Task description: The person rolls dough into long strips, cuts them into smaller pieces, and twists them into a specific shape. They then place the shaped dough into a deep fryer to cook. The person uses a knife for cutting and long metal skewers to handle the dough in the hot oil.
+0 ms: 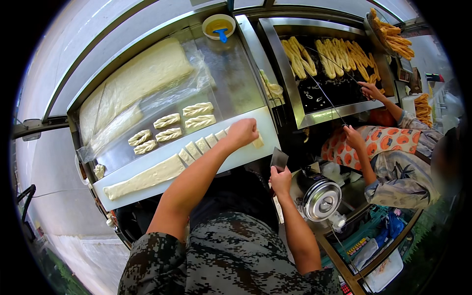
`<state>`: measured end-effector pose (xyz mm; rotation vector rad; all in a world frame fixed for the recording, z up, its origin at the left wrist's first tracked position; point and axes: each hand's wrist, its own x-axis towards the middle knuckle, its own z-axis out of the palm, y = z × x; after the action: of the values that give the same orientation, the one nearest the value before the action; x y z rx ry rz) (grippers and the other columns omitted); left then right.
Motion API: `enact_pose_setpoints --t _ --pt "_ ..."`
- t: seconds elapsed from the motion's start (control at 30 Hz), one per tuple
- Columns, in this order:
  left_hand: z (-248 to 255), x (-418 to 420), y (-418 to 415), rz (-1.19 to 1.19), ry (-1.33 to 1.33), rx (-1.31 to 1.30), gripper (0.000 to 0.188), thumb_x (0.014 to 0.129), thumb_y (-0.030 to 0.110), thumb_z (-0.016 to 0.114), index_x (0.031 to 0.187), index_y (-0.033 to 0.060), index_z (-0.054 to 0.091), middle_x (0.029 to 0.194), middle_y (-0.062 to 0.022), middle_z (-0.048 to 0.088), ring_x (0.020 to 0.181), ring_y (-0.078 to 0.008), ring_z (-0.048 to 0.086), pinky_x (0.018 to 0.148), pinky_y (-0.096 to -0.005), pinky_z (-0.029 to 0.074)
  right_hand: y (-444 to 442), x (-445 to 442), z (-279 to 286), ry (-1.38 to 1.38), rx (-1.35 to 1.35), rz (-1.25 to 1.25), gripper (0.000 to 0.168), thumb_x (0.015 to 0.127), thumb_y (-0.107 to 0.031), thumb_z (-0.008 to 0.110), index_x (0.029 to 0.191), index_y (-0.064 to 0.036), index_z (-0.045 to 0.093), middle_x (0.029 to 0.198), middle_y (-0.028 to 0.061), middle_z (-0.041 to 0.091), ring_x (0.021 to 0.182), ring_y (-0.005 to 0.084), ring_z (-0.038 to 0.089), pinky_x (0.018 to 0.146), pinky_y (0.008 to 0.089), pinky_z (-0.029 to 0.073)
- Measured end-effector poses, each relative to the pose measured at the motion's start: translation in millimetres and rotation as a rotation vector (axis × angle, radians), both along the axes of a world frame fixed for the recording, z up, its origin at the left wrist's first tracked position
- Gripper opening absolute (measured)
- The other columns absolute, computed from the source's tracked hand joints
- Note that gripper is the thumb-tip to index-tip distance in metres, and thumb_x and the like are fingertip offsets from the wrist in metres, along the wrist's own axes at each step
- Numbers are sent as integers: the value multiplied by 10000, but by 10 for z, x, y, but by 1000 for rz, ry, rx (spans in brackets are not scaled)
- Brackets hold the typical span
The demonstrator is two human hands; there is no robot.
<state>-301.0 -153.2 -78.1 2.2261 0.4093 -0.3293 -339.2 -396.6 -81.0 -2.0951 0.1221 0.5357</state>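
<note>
My left hand (241,132), closed in a fist, is over the right part of a white cutting board (243,155); whether anything is inside it is hidden. A row of cut dough pieces (202,145) runs beneath and beside that hand, one piece (258,140) just right of it. An uncut dough strip (143,179) lies at the board's left. My right hand (281,180) grips a metal dough cutter (279,159) off the board's near edge. Beyond the board, several twisted dough pieces (168,134) rest on the metal tray.
A large dough slab (147,73) lies partly under plastic film. A bowl of oil (208,33) holds a blue brush (221,34). At right, a co-worker (398,166) holds long metal sticks over a fryer (306,120) of dough sticks. A lidded steel pot (324,201) stands below it.
</note>
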Motion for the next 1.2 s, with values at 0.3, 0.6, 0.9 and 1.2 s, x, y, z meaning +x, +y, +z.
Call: enact_pose_setpoints --t 0.3,0.6,0.9,1.2 --pt "-123 98 -53 -8 -16 -228 264 747 131 613 979 79 726 919 -163 706 861 -326 671 794 -403 532 83 154 -68 -331 1 65 206 861 -146 647 910 52 615 698 111 679 554 185 657 530 327 515" --pt "-166 93 -93 158 -13 -213 234 740 149 617 917 56 740 906 -172 702 858 -338 669 787 -414 531 411 396 5 -432 -95 258 157 831 -118 651 885 18 593 735 184 671 679 358 671 611 397 519" --pt "-82 70 -141 231 -16 -166 256 779 186 654 959 16 719 901 -171 711 832 -306 690 774 -371 538 357 359 -23 -540 -16 329 131 830 -115 661 831 -21 570 674 163 632 626 356 641 570 400 500" --pt "-219 40 -75 368 -112 -171 189 771 148 684 895 9 708 859 -172 706 793 -295 691 729 -368 539 592 456 127 -392 -324 496 134 821 -124 608 800 -19 527 694 222 630 668 405 639 585 490 495"
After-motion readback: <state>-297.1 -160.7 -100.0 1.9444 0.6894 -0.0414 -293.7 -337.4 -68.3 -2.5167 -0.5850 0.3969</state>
